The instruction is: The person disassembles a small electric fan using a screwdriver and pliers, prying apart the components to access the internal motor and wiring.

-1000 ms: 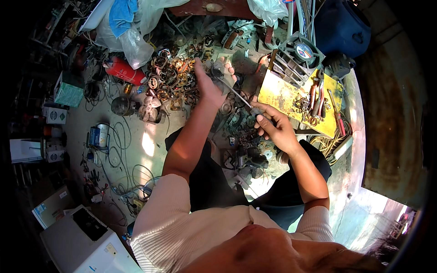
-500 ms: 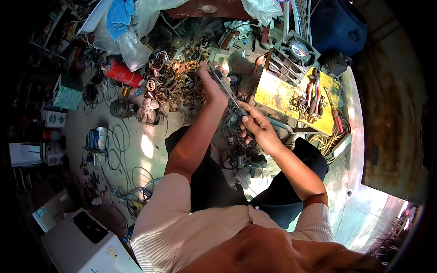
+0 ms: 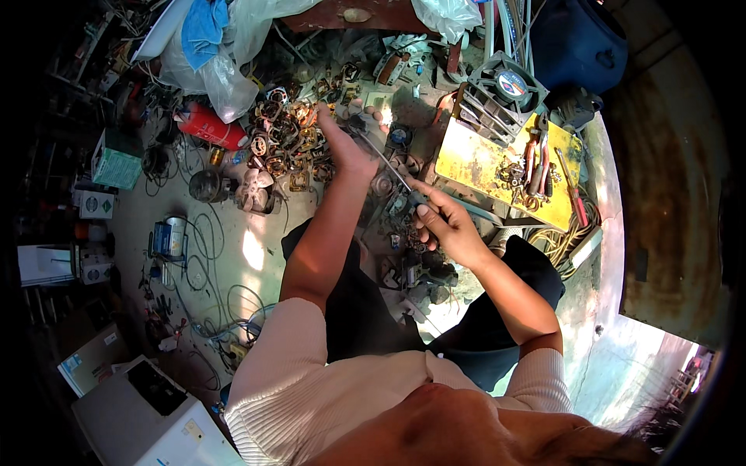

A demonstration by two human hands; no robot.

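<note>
My right hand (image 3: 444,220) is closed around the dark handle of a screwdriver (image 3: 395,172), its index finger stretched along the tool. The thin metal shaft slants up and left toward my left hand (image 3: 348,147). There the fingers curl about a dark greyish part (image 3: 358,124), mostly hidden by the hand, so its kind is unclear. The screwdriver's tip lies at or close to this part; whether they touch cannot be made out. Beyond and left of my left hand lies a heap of copper-wound motor cores (image 3: 299,140).
On the right, a yellow board (image 3: 466,159) carries pliers (image 3: 536,159), small metal pieces and a red-handled screwdriver (image 3: 577,203). A square fan (image 3: 509,85) stands at its far end. Left are a red cylinder (image 3: 210,126), a fan blade (image 3: 254,190) and looped cables (image 3: 206,248).
My left hand has shifted a little to the left with the dark part. My right hand keeps its grip on the screwdriver and has moved only slightly.
</note>
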